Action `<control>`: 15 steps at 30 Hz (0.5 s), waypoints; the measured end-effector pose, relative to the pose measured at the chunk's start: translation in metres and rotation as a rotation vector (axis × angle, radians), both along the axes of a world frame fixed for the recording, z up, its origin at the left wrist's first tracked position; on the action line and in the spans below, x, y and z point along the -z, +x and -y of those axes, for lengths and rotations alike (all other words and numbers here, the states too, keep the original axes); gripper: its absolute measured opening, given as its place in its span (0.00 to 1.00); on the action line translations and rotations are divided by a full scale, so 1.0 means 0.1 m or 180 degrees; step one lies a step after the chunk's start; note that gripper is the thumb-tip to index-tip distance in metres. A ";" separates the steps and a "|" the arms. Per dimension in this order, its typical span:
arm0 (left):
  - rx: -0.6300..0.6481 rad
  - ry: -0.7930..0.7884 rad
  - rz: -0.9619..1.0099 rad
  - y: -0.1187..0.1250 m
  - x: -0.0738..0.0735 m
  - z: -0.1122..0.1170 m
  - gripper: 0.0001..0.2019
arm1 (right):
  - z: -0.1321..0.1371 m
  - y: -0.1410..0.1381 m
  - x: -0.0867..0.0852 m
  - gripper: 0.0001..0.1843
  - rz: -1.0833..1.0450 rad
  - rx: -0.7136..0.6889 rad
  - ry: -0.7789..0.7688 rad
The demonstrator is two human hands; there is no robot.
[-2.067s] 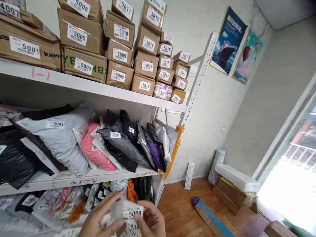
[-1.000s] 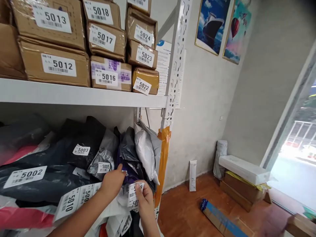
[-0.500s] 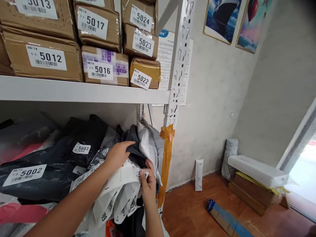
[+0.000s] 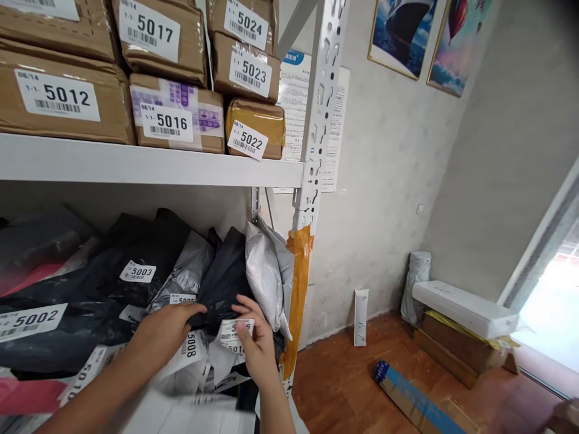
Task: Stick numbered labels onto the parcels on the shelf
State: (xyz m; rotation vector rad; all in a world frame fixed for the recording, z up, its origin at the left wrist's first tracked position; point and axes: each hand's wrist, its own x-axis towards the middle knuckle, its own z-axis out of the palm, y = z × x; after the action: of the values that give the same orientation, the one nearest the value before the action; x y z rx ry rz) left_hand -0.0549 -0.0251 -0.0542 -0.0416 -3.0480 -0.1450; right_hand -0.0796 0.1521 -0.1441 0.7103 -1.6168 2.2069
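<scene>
My right hand (image 4: 259,346) pinches a white label strip (image 4: 230,337) printed with numbers and barcodes, thumb over its front. My left hand (image 4: 165,334) is closed at the front of a black plastic parcel bag (image 4: 228,271), its fingertips touching it; what those fingers hold is hidden. More of the label strip (image 4: 194,355) hangs in folds below and between both hands. A silver-grey bag (image 4: 187,262) with a label reading 5005 lies just behind my left hand. White parcel bags (image 4: 262,268) stand to the right of the black one.
Above, cardboard boxes with number labels, such as 5016 (image 4: 208,135), sit on a white shelf beam (image 4: 149,161). Dark bags labelled 5002 and 5003 (image 4: 108,289) lie at left. A perforated post (image 4: 316,132) with orange tape (image 4: 299,289) bounds the right. Cartons (image 4: 446,352) lie on the floor.
Both hands have moved left and slightly down, the left one more. More of the black bag shows, and the label strip now hangs lower and spread out. The view has shifted slightly.
</scene>
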 end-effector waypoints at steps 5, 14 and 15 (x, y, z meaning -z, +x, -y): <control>0.0040 0.0177 0.0263 0.04 -0.07 0.02 0.23 | 0.13 -0.36 -0.15 0.20 0.1200 -0.0376 -0.0525; -0.0375 0.0119 0.0268 -0.99 -0.62 -0.42 0.23 | 0.14 -0.44 -0.05 0.21 0.1219 0.0413 -0.0784; -0.0328 0.0157 0.0302 -1.07 -0.54 -0.40 0.22 | 0.14 -0.44 -0.02 0.21 0.1195 0.0463 -0.0739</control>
State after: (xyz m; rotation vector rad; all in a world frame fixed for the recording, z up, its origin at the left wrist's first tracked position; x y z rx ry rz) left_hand -0.1621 0.0146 -0.0004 0.1292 -3.1307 -0.2207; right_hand -0.1232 0.1380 -0.1419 0.1142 -1.4751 2.4679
